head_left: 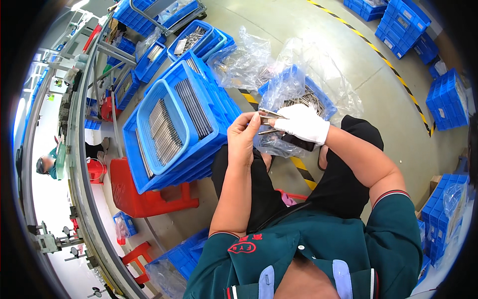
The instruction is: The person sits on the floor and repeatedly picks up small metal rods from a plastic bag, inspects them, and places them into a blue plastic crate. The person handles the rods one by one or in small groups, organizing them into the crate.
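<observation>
Metal rods (pixel 272 113) between the hands, just left of the blue bin (pixel 327 103), long axis roughly crosswise; bare left hand (pixel 242 137) has fingertip grip pinched on their left ends; gloved right hand (pixel 302 122), nearer bin, grip curled round the others; count unclear.

Red lettering shows inside a red oval emblem (pixel 242 247) on the left chest of the dark-green shirt (pixel 284 236), with red characters (pixel 257 237) beside it. White labels (pixel 402 21) on the stacked blue crates (pixel 393 37) and a white paper tag (pixel 180 47) in another blue crate (pixel 172 52) are too small to read.
</observation>
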The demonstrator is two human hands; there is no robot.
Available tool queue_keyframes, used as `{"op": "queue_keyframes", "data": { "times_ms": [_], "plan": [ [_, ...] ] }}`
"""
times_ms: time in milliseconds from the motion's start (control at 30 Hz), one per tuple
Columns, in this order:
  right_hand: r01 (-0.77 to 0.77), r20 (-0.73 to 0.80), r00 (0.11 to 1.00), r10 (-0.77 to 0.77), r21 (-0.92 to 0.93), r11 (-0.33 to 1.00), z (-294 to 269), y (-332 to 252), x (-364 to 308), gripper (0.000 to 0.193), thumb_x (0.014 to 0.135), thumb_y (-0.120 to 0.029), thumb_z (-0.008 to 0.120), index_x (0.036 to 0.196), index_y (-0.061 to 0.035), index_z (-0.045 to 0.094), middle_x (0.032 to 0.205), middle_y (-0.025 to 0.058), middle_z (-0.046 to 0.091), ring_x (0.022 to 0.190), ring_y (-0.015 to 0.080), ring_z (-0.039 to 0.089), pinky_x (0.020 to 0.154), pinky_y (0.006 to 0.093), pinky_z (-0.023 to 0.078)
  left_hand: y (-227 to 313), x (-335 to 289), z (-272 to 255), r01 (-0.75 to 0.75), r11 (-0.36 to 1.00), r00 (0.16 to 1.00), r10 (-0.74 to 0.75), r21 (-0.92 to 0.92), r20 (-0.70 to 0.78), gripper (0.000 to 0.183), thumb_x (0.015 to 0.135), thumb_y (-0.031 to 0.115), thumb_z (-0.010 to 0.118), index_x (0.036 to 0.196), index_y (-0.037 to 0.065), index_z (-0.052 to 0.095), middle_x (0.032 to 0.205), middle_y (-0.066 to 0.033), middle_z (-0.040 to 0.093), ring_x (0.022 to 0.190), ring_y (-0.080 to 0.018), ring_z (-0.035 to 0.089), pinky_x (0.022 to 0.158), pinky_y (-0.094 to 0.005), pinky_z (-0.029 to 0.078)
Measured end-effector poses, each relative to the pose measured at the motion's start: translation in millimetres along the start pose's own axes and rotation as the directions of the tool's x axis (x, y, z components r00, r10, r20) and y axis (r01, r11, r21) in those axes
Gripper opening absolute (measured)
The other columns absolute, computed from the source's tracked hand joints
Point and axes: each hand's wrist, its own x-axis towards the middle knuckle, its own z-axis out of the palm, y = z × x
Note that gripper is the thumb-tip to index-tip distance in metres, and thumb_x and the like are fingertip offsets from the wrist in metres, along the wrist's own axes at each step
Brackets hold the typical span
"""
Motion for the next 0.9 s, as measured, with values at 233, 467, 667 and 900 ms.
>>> {"op": "queue_keyframes", "data": {
  "times_ms": [233, 467, 667, 900],
  "plan": [
    [0.017, 0.053, 0.998, -0.025, 0.154, 0.988, 1, 6, 0, 0.049, 0.085, -0.049, 0.054, 0.076, -0.0017, 0.063, 0.061, 0.0084, 0.057, 0.055, 0.0174, 0.054, 0.055, 0.0317, 0.043, -1, 1, -11, -0.172, 0.929, 0.985, 0.16, 0.326, 0.064, 0.016, 0.086, 0.014, 0.065, 0.093, 0.0, 0.066, 0.084, -0.0028, 0.063, 0.077, -0.0092, 0.055, 0.076, -0.0235, 0.042],
    [-0.047, 0.112, 0.993, 0.039, 0.073, 0.996, -9, 5, -4, 0.047, 0.086, -0.048, 0.053, 0.082, -0.0014, 0.063, 0.07, 0.0109, 0.062, 0.064, 0.022, 0.057, 0.061, 0.0342, 0.044, 11, 3, -9, -0.251, 0.944, 0.958, 0.273, 0.212, -0.082, 0.016, 0.088, 0.013, 0.061, 0.094, -0.002, 0.063, 0.087, -0.0032, 0.063, 0.077, -0.0078, 0.055, 0.072, -0.0209, 0.042],
    [0.06, 0.083, 0.996, -0.044, -0.192, 0.98, -4, -5, -7, 0.051, 0.087, -0.05, 0.048, 0.081, -0.002, 0.064, 0.073, 0.0193, 0.06, 0.07, 0.0363, 0.057, 0.066, 0.041, 0.044, 9, 0, -4, -0.091, 0.988, 0.996, 0.088, 0.122, 0.03, 0.018, 0.087, 0.014, 0.063, 0.095, -0.002, 0.065, 0.084, -0.0037, 0.064, 0.077, -0.0084, 0.056, 0.072, -0.0216, 0.043],
    [0.12, 0.079, 0.991, -0.104, -0.247, 0.961, -3, -3, -9, 0.049, 0.087, -0.049, 0.046, 0.082, -0.0041, 0.064, 0.077, 0.0191, 0.061, 0.075, 0.0363, 0.058, 0.068, 0.0419, 0.044, 11, -1, -7, -0.052, 0.99, 0.995, 0.041, 0.132, 0.086, 0.018, 0.085, 0.013, 0.066, 0.095, -0.002, 0.066, 0.084, -0.0042, 0.065, 0.076, -0.0086, 0.057, 0.071, -0.0219, 0.044]
  ]
}}
